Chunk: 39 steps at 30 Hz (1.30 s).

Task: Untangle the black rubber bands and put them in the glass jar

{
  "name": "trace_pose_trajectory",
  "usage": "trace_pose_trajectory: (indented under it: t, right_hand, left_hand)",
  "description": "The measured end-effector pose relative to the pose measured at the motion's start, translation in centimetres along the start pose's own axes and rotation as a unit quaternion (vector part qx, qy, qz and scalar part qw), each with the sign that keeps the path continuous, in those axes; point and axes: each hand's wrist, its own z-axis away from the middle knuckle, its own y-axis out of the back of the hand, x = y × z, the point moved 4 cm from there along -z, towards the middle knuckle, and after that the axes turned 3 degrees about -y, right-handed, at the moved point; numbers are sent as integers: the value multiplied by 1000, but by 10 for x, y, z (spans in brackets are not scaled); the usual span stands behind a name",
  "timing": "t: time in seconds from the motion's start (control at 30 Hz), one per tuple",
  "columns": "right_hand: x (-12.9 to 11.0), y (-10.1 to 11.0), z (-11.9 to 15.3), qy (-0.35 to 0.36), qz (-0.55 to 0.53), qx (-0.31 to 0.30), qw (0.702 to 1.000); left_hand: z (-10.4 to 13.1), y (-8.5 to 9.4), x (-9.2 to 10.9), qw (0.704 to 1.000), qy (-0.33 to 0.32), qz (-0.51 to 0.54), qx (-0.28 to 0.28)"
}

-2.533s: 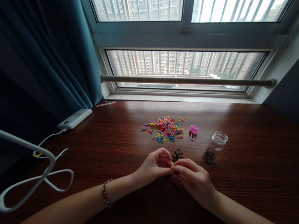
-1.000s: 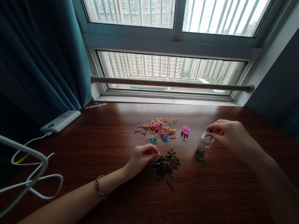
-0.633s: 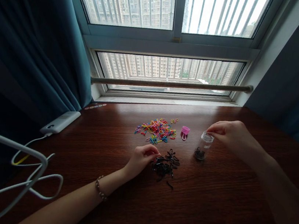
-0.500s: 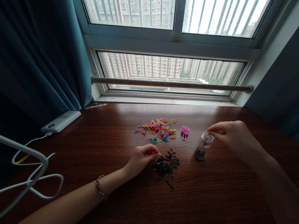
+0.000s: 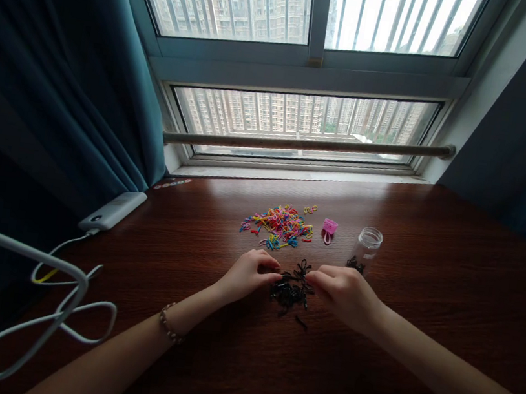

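The right hand (image 5: 345, 291) has come away from the clear jar (image 5: 366, 244), where its fingertips were pinching at the rim a moment ago, and now rests on the table (image 5: 425, 298) at the right edge of the pile of black bands (image 5: 290, 289). The left hand (image 5: 247, 275) has stayed at the left edge of that pile. Both hands have their fingers curled toward the bands, fingertips touching or just short of them; whether either grip has closed on a band I cannot tell, as the tips are too small and dark to read.

The black bands lie in a loose, tangled heap on the dark wooden table between the two hands, with one stray band (image 5: 300, 322) lying just nearer the person. The jar stands upright and open beyond the right hand, a few black bands at its bottom. Farther back lies a spread of coloured bands (image 5: 279, 223), and beside it a small pink lid (image 5: 330, 226)
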Motion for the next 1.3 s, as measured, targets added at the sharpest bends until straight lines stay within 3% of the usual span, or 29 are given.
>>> trace_pose_trajectory:
  t: [0.13,0.37,0.77,0.93,1.17,1.3]
  right_hand:
    - [-5,-27,7,42,51,-7,998]
    - [-9,-38,20,52,7,17,998]
    - [-5,-30,21,16,-54,69,996]
    - [-3,-30,22,9,-58,76,995]
    - [-2,-30,22,8,-54,79,995]
    - [-3,-30,22,10,-66,77,995]
  left_hand:
    - [4,-1,9,999,-2,-11,-47]
    - [9,-7,17,999,-13,-7,-41]
    - [6,-3,18,999,-19,49,12]
    - [7,-6,16,995,12,100,8]
    - [8,0,22,998,-50,-25,16]
    - [10,8,20,997,-17,-70,22]
